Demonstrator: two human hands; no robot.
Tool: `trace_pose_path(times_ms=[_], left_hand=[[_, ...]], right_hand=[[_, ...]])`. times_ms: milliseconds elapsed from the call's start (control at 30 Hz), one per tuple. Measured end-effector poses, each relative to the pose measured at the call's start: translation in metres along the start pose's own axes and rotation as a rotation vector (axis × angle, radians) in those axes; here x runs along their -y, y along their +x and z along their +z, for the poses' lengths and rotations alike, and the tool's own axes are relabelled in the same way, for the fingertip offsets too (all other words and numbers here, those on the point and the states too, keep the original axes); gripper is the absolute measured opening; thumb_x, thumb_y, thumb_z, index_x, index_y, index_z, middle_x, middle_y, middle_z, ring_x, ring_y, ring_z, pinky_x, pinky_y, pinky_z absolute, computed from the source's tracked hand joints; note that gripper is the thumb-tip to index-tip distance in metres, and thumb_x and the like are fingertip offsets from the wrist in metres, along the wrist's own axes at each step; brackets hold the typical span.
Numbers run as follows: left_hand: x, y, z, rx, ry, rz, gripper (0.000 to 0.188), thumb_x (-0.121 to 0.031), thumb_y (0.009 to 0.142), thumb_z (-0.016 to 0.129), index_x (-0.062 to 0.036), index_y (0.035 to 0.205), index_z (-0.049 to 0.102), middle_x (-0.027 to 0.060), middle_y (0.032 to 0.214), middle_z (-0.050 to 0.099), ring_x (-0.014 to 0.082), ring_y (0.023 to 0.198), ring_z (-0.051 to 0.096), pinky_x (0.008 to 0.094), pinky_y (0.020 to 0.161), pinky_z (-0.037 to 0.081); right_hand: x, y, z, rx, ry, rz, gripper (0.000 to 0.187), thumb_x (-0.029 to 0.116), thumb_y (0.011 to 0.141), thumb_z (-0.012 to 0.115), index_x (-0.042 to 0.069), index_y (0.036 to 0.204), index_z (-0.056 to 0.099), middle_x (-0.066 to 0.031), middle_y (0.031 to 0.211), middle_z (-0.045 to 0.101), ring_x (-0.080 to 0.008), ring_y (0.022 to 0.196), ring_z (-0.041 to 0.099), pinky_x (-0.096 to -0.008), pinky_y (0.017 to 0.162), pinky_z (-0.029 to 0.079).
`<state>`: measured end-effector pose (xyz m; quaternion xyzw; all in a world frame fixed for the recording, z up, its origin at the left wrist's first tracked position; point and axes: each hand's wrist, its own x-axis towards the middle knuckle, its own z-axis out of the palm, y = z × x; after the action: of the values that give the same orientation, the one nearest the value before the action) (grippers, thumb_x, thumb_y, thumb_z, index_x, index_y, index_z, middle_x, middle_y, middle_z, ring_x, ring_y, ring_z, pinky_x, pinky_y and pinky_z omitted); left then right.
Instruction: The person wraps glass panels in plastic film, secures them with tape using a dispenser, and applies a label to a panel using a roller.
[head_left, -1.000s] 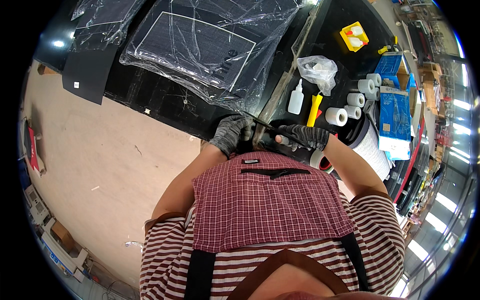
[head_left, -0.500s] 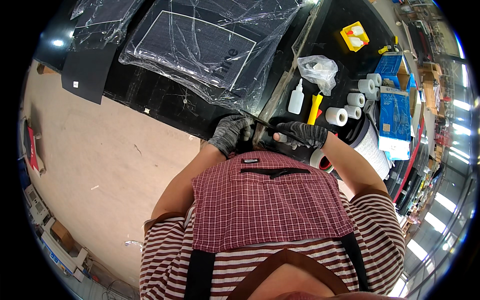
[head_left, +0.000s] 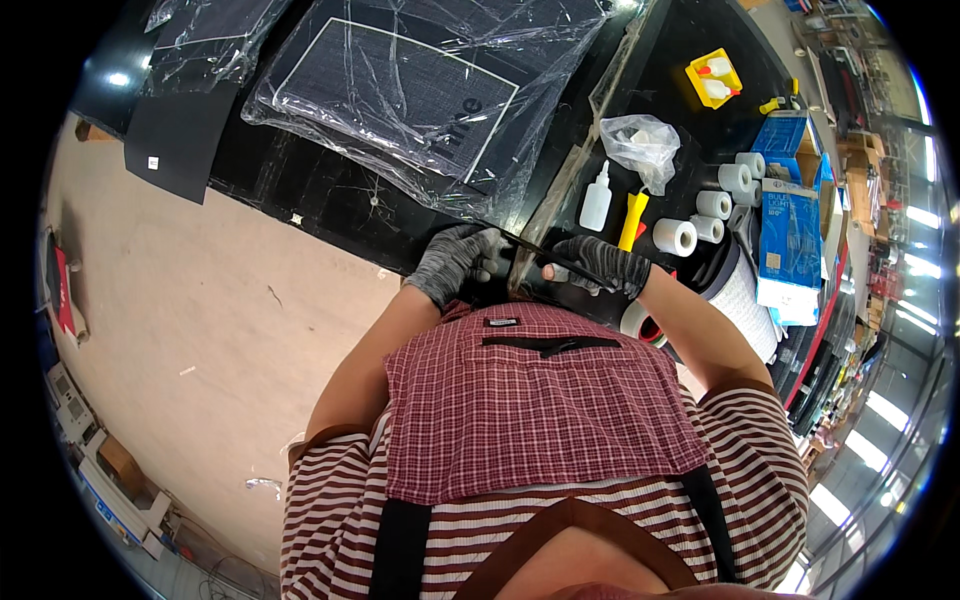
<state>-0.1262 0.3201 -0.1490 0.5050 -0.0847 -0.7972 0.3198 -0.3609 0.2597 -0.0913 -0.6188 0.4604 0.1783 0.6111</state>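
A thin black strip (head_left: 530, 246) stretches between my hands at the near table edge; its exact kind I cannot make out. My left hand (head_left: 452, 264), in a grey-black knit glove, has its fingers curled in at the left end of this strip. In a matching glove with a bare thumb tip, my right hand (head_left: 605, 267) is closed round the other end. Just beyond my hands lies a dark panel (head_left: 400, 95) with a pale outline, wrapped in clear crinkled film (head_left: 505, 185). A white squeeze bottle (head_left: 595, 200) and a yellow-handled tool (head_left: 633, 220) lie beyond my right hand.
On the black table to the right are several white rolls (head_left: 675, 237), a clear plastic bag (head_left: 641, 150), a yellow tray (head_left: 714, 80) with small bottles, and blue boxes (head_left: 788, 235). A black sheet (head_left: 180, 140) overhangs the table's left edge. A tape roll (head_left: 640, 322) sits beside my apron.
My left hand has drawn slightly back to the left, its fingers a little more curled. My right hand has shifted slightly left. The strip remains between them.
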Motion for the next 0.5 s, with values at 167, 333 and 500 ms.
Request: trace_pose_path(times_ms=[167,333,500], left_hand=[[-0.003,-0.002,-0.002,-0.019,0.057,0.026,0.019,-0.018,0.086,0.06,-0.0021,0.096,0.06,0.0063,0.079,0.061,0.014,0.061,0.06,0.0232,0.052,0.051],[-0.003,0.005,-0.004,-0.031,0.063,0.044,0.015,-0.016,0.085,0.061,-0.003,0.092,0.061,0.0062,0.074,0.061,0.0142,0.06,0.059,0.0228,0.049,0.049],[0.005,0.008,-0.007,-0.004,0.04,0.077,0.012,-0.014,0.083,0.062,-0.0031,0.087,0.062,0.0061,0.07,0.06,0.0143,0.056,0.057,0.0228,0.047,0.046]], right_hand=[[-0.005,0.004,0.001,0.103,0.055,0.12,0.042,0.043,0.084,0.059,0.004,0.101,0.061,-0.0054,0.069,0.056,-0.0122,0.056,0.054,-0.0252,0.049,0.043],[-0.006,0.006,0.005,0.129,0.264,0.196,0.032,0.03,0.089,0.055,0.007,0.111,0.057,-0.0034,0.07,0.056,-0.0123,0.057,0.055,-0.0246,0.049,0.044],[-0.035,0.024,0.005,0.281,0.35,0.175,0.038,0.014,0.091,0.049,0.013,0.129,0.047,-0.0027,0.075,0.056,-0.0111,0.062,0.055,-0.0228,0.045,0.043]])
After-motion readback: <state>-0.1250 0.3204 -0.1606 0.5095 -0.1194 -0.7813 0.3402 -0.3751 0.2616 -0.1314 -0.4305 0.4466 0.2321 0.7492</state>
